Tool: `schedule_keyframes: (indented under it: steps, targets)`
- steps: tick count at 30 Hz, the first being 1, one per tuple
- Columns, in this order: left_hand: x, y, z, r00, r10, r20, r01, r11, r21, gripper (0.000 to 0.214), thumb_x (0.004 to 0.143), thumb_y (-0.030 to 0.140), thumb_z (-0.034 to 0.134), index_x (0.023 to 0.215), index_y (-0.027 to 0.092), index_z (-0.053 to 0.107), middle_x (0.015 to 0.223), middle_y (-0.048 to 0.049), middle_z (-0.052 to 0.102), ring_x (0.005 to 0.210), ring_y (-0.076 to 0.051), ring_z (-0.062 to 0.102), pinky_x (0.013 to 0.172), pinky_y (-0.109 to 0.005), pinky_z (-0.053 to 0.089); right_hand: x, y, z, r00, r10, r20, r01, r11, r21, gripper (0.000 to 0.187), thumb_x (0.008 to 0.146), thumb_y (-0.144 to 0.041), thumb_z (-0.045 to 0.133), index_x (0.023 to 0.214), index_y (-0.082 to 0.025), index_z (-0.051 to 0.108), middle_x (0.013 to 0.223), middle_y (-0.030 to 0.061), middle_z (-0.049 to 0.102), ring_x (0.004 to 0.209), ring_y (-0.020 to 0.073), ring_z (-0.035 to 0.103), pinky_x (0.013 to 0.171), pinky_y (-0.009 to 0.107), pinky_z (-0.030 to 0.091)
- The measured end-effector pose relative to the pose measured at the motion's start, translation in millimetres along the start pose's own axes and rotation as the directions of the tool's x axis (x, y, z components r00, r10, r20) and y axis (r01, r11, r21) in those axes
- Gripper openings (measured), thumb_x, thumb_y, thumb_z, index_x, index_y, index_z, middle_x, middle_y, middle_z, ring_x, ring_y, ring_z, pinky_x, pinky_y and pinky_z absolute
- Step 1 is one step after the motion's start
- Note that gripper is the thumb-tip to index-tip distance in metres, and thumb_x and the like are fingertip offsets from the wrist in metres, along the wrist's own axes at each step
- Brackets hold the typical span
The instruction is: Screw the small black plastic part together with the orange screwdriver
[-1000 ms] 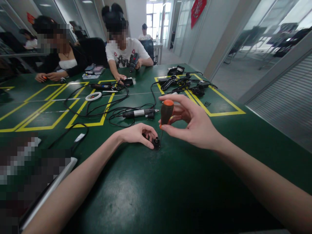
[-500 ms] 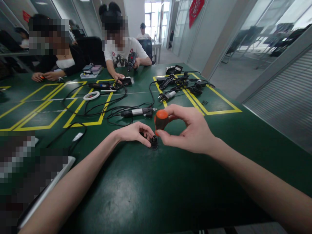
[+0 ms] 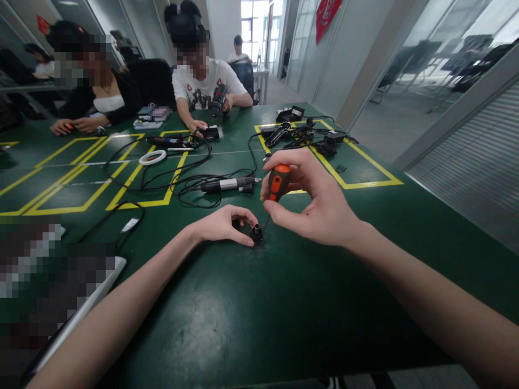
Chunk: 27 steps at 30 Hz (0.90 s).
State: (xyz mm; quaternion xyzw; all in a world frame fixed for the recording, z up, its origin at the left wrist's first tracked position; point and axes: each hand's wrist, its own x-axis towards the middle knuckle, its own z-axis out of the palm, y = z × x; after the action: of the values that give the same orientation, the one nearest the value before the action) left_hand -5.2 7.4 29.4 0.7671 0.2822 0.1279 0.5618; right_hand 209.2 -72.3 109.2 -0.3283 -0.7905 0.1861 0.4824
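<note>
My right hand [image 3: 314, 200] grips the orange and black handle of a screwdriver [image 3: 279, 182] between thumb and fingers. Its thin shaft slants down and left, and the tip ends close to a small round black part [image 3: 257, 236]. That part sits on the green table with a short metal-rimmed tube standing up from its middle. My left hand [image 3: 227, 224] is closed around the part's left side, thumb in front and fingertips behind. Exactly where the screwdriver tip touches, if at all, I cannot make out.
Beyond my hands lie a silver and black electric screwdriver [image 3: 227, 185] with looped cables and a white tape ring [image 3: 152, 157]. Tangled black tools and cords [image 3: 300, 135] lie at the back right. Across the green table [image 3: 203, 324], a person [image 3: 208, 81] holds a drill [image 3: 219, 100].
My right hand has lifted slightly and tilted the screwdriver, so its handle leans right and its shaft now shows. My left hand stays on the black part.
</note>
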Motion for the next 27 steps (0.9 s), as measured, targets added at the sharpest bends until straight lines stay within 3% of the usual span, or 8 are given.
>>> schedule_keyframes:
  steps: [5, 10, 17, 22, 27]
  targets:
    - [-9.2, -2.4, 12.4, 0.996, 0.022, -0.091, -0.023, 1.0, -0.001, 0.041, 0.063, 0.031, 0.094, 0.095, 0.016, 0.075, 0.096, -0.0029, 0.075, 0.094, -0.02, 0.066, 0.093, -0.034, 0.048, -0.4, -0.4, -2.2, 0.999, 0.019, -0.05, -0.02, 1.0, -0.024, 0.035, 0.088, -0.028, 0.076, 0.123, -0.026, 0.069, 0.119, 0.0056, 0.069, 0.099, 0.0238, 0.07, 0.08, 0.036, 0.064]
    - [-13.6, -5.1, 21.2, 0.979, 0.039, -0.199, -0.046, 0.998, -0.032, 0.04, 0.064, 0.028, 0.093, 0.097, 0.015, 0.075, 0.098, -0.0042, 0.076, 0.094, -0.02, 0.067, 0.096, -0.034, 0.05, -1.4, -3.9, -1.2, 0.998, 0.061, -0.036, -0.06, 0.998, 0.02, 0.049, 0.089, -0.022, 0.072, 0.137, -0.029, 0.064, 0.124, 0.0053, 0.068, 0.107, 0.0255, 0.07, 0.088, 0.039, 0.064]
    - [-12.4, -1.7, 23.0, 0.978, 0.06, -0.201, -0.065, 0.998, -0.017, 0.038, 0.067, 0.024, 0.088, 0.101, 0.015, 0.074, 0.101, -0.0041, 0.077, 0.095, -0.019, 0.068, 0.097, -0.034, 0.052, 0.1, -4.5, 2.0, 1.0, 0.015, -0.026, -0.013, 0.997, 0.078, 0.037, 0.091, -0.013, 0.064, 0.127, -0.023, 0.065, 0.106, 0.0043, 0.071, 0.097, 0.0208, 0.072, 0.084, 0.035, 0.063]
    - [-12.4, -3.0, 25.3, 0.976, 0.043, -0.215, -0.061, 0.995, -0.078, 0.04, 0.065, 0.026, 0.092, 0.098, 0.014, 0.073, 0.098, -0.0051, 0.077, 0.094, -0.02, 0.07, 0.098, -0.036, 0.054, 0.2, -5.5, 0.7, 0.999, 0.04, -0.021, -0.039, 0.998, 0.044, 0.039, 0.091, -0.023, 0.07, 0.129, -0.027, 0.067, 0.119, 0.0057, 0.073, 0.103, 0.0254, 0.073, 0.087, 0.04, 0.064]
    - [-11.4, -6.9, 23.3, 0.985, 0.034, -0.17, -0.064, 0.983, -0.174, 0.043, 0.067, 0.023, 0.092, 0.105, 0.013, 0.072, 0.104, -0.0082, 0.078, 0.098, -0.02, 0.072, 0.102, -0.039, 0.054, 0.7, -7.8, 0.5, 0.998, 0.05, -0.023, -0.049, 0.998, 0.04, 0.043, 0.091, -0.017, 0.066, 0.133, -0.027, 0.068, 0.126, 0.0053, 0.073, 0.106, 0.0251, 0.072, 0.09, 0.041, 0.065]
